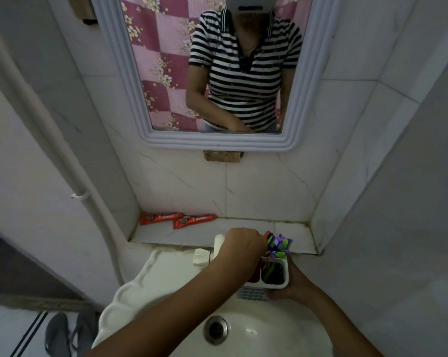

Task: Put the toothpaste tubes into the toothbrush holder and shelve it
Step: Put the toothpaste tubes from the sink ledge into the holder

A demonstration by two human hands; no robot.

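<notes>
Two red toothpaste tubes (159, 219) (193, 222) lie flat on the tiled shelf (246, 228) at its left end, against the back wall. A white toothbrush holder (279, 273) with two compartments is held over the sink, holding several colourful toothbrushes (278, 244). My right hand (293, 284) grips the holder from below and the right. My left hand (243, 247) is closed over the holder's left compartment, where something red shows; what it holds is hidden.
A white sink (166, 279) with a drain (216, 330) lies below. A white tap (212, 249) stands behind my left hand. A framed mirror (212, 140) hangs above the shelf. A white pipe (70, 161) runs down the left wall. Grey sandals (60, 333) lie on the floor.
</notes>
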